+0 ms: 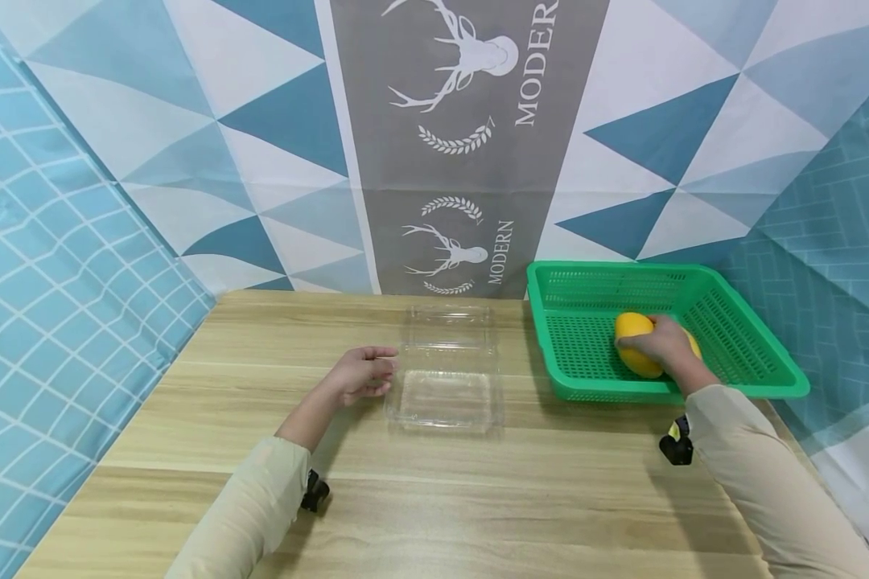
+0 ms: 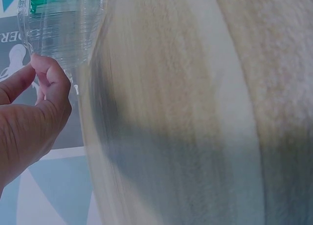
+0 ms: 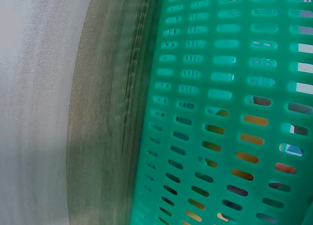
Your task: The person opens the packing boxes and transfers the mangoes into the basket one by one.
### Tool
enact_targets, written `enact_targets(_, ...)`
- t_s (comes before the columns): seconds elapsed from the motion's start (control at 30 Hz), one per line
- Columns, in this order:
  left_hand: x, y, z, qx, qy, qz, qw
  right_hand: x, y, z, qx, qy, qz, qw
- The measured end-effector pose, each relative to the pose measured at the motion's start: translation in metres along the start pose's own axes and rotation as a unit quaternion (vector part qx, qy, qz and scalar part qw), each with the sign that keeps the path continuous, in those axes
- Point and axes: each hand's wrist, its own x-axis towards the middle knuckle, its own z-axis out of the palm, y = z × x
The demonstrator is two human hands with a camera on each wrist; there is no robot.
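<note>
In the head view my right hand (image 1: 662, 342) reaches into a green plastic basket (image 1: 739, 391) and grips a yellow mango (image 1: 639, 366). More yellow shows just right of that hand; whether it is a second fruit I cannot tell. Through the basket's slots (image 3: 247, 157) in the right wrist view, patches of yellow appear, but the hand is mostly hidden there. My left hand (image 1: 362, 375) is at the left edge of a clear plastic clamshell box (image 1: 445, 398), its fingers loosely bent. In the left wrist view, the thumb and forefinger (image 2: 51, 71) lie close against the box's edge.
The opened box lies on a wooden table (image 1: 434, 498), its lid part toward the back wall. A patterned cloth (image 1: 282, 145) hangs behind the table, and blue tiled cloth lines both sides. Black wrist cameras (image 1: 315, 490) hang below the sleeves.
</note>
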Motion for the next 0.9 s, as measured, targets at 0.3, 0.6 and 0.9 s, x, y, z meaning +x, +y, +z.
enact_targets(0.3, 0.0007, -0.0009, -0.0007, 0.002, 0.002, 0.003, 1.0000, 0.0007, 0.0008, -0.0003, 0.000, -0.002, 0.007, 1.000)
enact_targets(0.6, 0.0024, -0.0021, 0.0003, 0.001, 0.008, -0.002, 1.0000, 0.0044, 0.0020, 0.0008, -0.035, 0.016, -0.007, 0.999)
enact_targets(0.9, 0.0021, -0.0012, 0.0002, 0.004, 0.010, -0.006, 0.9999, 0.0054, 0.0037, 0.0034, -0.059, 0.014, -0.017, 0.998)
